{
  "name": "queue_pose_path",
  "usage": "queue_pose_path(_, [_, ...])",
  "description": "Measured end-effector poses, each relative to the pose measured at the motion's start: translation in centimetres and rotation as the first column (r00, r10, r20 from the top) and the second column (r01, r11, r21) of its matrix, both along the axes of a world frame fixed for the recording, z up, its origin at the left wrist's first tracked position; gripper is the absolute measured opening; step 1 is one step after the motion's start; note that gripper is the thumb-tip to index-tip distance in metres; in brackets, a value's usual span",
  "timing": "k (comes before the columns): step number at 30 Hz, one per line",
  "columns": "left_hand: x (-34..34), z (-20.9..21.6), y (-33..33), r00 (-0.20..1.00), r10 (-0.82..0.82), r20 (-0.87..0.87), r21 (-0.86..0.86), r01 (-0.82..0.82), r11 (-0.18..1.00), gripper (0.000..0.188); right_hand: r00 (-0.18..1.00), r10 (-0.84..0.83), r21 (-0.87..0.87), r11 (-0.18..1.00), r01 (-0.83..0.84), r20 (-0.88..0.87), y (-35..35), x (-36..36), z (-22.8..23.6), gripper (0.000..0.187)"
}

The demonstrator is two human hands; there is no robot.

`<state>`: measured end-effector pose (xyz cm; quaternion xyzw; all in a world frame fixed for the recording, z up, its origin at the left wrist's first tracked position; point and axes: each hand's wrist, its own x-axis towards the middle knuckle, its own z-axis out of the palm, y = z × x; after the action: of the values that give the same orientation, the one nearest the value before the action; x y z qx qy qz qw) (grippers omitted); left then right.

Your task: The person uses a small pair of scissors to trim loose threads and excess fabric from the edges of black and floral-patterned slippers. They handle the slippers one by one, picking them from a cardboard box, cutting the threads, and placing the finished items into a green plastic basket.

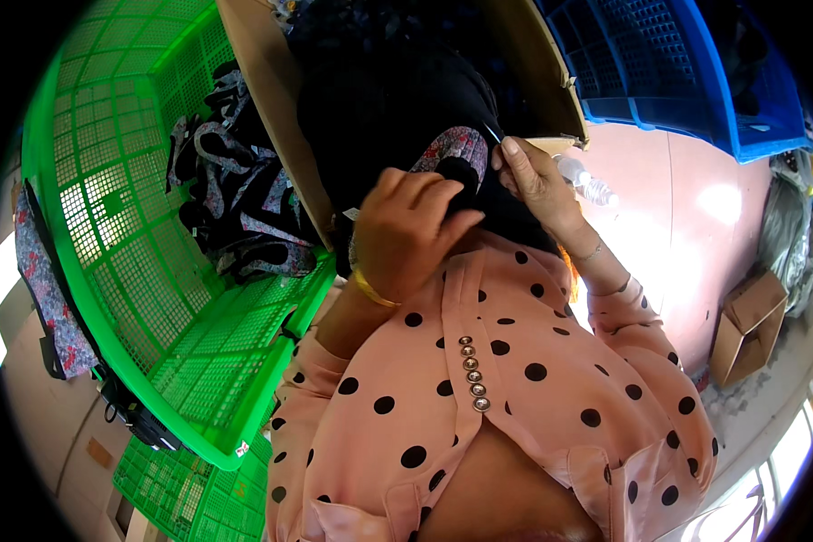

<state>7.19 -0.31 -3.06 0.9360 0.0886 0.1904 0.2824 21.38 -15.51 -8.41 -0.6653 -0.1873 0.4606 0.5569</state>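
Note:
A floral fabric piece with a black part (461, 149) lies over my lap, against dark trousers. My left hand (406, 230), with a yellow band at the wrist, is curled over its near end and holds it; the fingertips are partly hidden. Close by on the right, my right hand (535, 181) is closed around a thin, pointed metal tool (493, 134). Only the tool's tip shows, beside the fabric's right edge, so its exact kind is unclear.
At left, a green plastic crate (135, 298) holds several similar floral and black pieces (244, 194). An open cardboard box (275, 99) with dark contents stands ahead. Blue crates (659, 72) are at far right, clear plastic bottles (587, 183) and a small carton (748, 327) on the right.

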Motion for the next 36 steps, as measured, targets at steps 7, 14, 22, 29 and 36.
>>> queue_pose_path(7, [0.9,-2.4,-1.1,0.985,0.171,-0.006,-0.241,-0.168,0.956,0.018,0.871,-0.024,0.003,1.000,0.026,0.491,-0.5,0.1,-0.1,0.036])
queue_pose_path(14, [0.3,-1.8,0.4,0.968,0.108,-0.227,-0.892,-0.251,0.375,0.023,0.503,0.128,-0.063,0.988,-0.144,0.855,-0.3,-0.3,2.4,0.040])
queue_pose_path(22, [0.3,-0.4,0.4,0.973,0.025,-0.230,-0.944,-0.229,0.240,0.020,0.396,0.191,-0.139,0.978,-0.154,0.898,0.6,0.0,3.9,0.038])
queue_pose_path(29, [0.1,-0.2,0.1,0.981,0.015,-0.195,-0.970,-0.195,0.142,0.016,0.329,0.232,-0.186,0.969,-0.164,0.915,0.7,0.2,5.0,0.035])
queue_pose_path(36, [-0.4,-0.1,-0.8,0.972,0.044,-0.233,-0.959,-0.237,0.154,0.019,0.822,0.004,0.072,0.996,-0.054,0.569,-0.2,1.5,4.6,0.040])
